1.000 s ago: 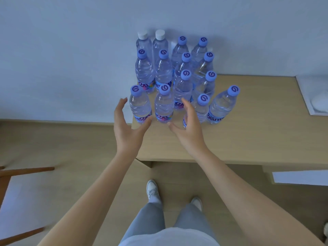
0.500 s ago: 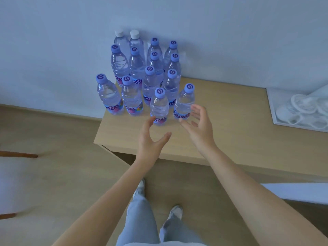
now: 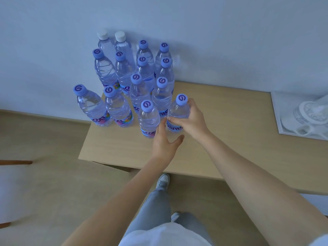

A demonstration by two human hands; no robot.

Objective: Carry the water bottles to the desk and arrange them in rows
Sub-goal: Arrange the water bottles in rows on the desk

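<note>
While the rest sits packed: right hand (image 3: 192, 119) has its fingers (image 3: 174, 120) curled round the front-right bottle (image 3: 178, 110), thumb across the near side, other fingers wrapped behind by the neck.

Left hand: left hand (image 3: 164, 145) is just in front of the front-middle bottle (image 3: 148, 119), fingers apart and straight-ish, thumb sticking out to the right. Fingertips look like they touch the lower part of that bottle, honestly can't say for sure.

Bottle direction: every bottle stands upright, long axis vertical, cap up. They only seem to lean outward because of the wide lens.

Where they are: bunched at the back-left corner of the bench (image 3: 221, 125), up against the wall (image 3: 213, 32), in rough rows running front to back.

Caps: two white-capped bottles (image 3: 111, 41) at the very back left, all the others have purple caps with a swirl logo.

Leftmost front bottle (image 3: 89, 105): right at the bench's left edge.

Other stuff: white tray (image 3: 276, 114) with clear plastic things on the far right, grey trousers and shoes below, wooden floor (image 3: 44, 174).
</note>
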